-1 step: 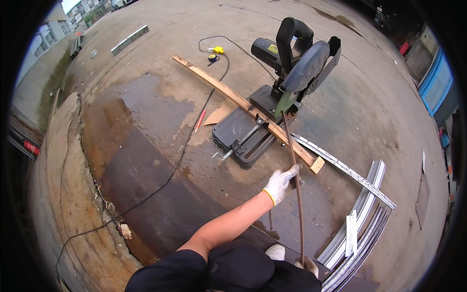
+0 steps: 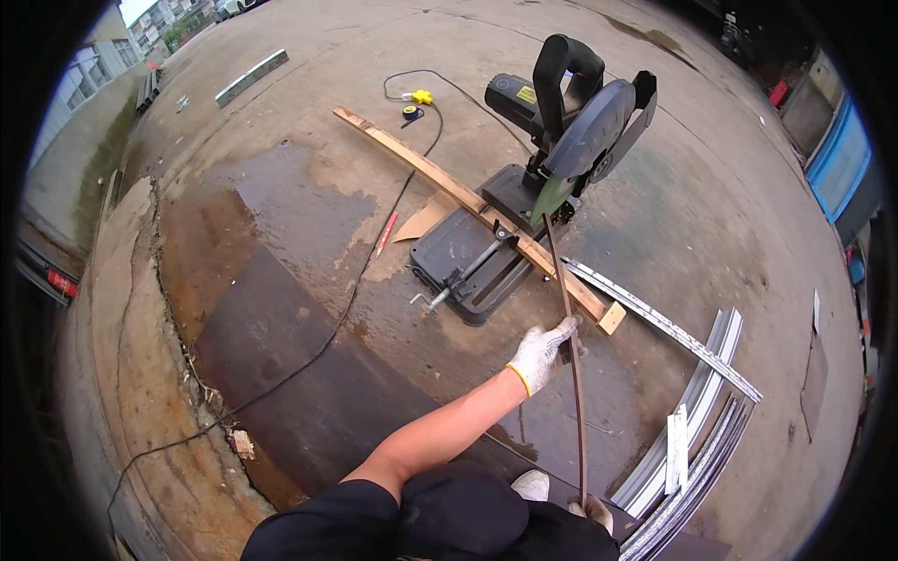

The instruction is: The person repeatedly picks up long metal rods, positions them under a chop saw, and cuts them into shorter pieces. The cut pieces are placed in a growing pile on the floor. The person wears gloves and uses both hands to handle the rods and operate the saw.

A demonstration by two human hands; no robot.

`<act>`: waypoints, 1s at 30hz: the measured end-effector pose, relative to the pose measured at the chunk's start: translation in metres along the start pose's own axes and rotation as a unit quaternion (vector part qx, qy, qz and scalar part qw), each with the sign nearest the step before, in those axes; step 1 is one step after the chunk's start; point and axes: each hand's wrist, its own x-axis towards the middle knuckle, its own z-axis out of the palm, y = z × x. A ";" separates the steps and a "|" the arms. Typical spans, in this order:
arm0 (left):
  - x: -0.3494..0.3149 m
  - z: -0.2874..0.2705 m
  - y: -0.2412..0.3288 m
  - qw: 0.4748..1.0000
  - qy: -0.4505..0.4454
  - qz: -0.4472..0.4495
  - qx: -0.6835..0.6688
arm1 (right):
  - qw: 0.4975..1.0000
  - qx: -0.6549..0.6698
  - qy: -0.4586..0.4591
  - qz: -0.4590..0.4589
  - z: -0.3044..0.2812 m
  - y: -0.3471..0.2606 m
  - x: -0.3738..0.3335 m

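Observation:
In a white knit glove with a yellow cuff, my left hand [image 2: 539,360] is closed around a long, thin brown metal bar [image 2: 576,402]. The bar's far end meets the greenish cutting disc [image 2: 552,198] of a black chop saw [image 2: 591,126]. Low by my body, my gloved right hand [image 2: 591,510] is closed at the bar's near end, its fingers partly hidden. A wooden batten [image 2: 421,166] lies across the saw's base [image 2: 451,251], under the bar. A clamp screw with a bent handle [image 2: 465,271] runs along the base.
White metal profiles [image 2: 678,430] lie at right, with another strip [image 2: 659,325] across them. A black cable [image 2: 318,353] runs over the wet ground at left. Near it lie a red marker [image 2: 386,235], a tape measure [image 2: 410,112] and a yellow connector [image 2: 422,97].

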 end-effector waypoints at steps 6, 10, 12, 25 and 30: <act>0.012 -0.006 -0.018 0.996 -0.041 0.012 -0.075 | 0.998 0.019 -0.050 0.017 -0.017 0.036 0.024; -0.001 -0.001 -0.007 0.998 -0.035 0.010 -0.044 | 0.998 0.011 -0.060 0.002 -0.013 0.027 0.028; -0.002 0.009 -0.004 1.000 0.009 -0.022 0.009 | 0.998 0.010 -0.057 -0.001 -0.016 0.025 0.030; 0.004 0.001 -0.012 0.996 -0.028 0.022 -0.077 | 0.998 0.017 -0.057 -0.025 -0.013 0.022 0.035; 0.003 0.003 -0.006 0.999 -0.033 -0.003 -0.024 | 0.998 0.027 -0.023 -0.044 -0.013 0.028 0.035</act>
